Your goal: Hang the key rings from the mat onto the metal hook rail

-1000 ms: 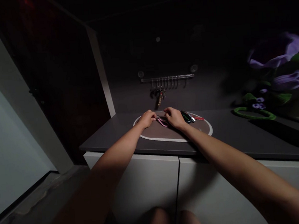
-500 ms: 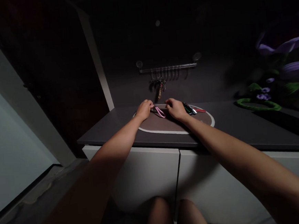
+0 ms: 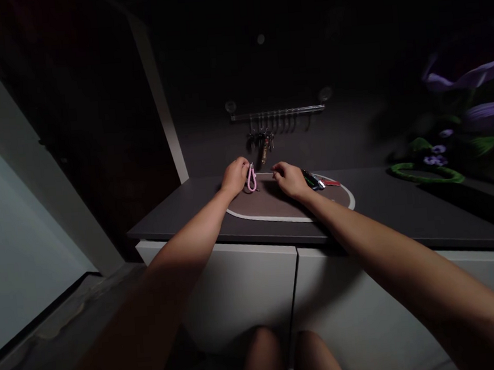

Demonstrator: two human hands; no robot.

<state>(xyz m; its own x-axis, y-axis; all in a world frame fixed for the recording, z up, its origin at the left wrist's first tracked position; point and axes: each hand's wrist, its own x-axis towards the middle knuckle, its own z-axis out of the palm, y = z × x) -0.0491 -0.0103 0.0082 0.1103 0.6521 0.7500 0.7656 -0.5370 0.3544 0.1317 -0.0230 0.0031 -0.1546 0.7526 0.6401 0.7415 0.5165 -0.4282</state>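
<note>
My left hand [image 3: 235,175] is raised a little over the brown mat [image 3: 270,207], its fingers closed on the top of a keychain. The keychain's pink loop strap [image 3: 252,180] hangs down from the fingertips, with a small metal piece at its upper end. To the right, my right hand [image 3: 289,179] hovers low over or rests on the mat; I cannot tell which. Its fingers are loosely bent, thumb and forefinger slightly apart, with nothing visible between them. Just beyond its wrist lie a dark object with a shiny metal part [image 3: 314,180] and a red item [image 3: 330,182].
On the dark wall a clear rail [image 3: 278,113] with several hooks carries a bunch of keys [image 3: 264,146]. Purple flowers [image 3: 469,76] and a green ring-shaped piece [image 3: 428,173] stand at the right of the grey counter [image 3: 165,205]. White cabinet doors [image 3: 246,287] are below.
My left hand has lifted the keychain slightly; its pink strap has swung left and now hangs upright below the fingers. My right hand has stayed nearly still.
</note>
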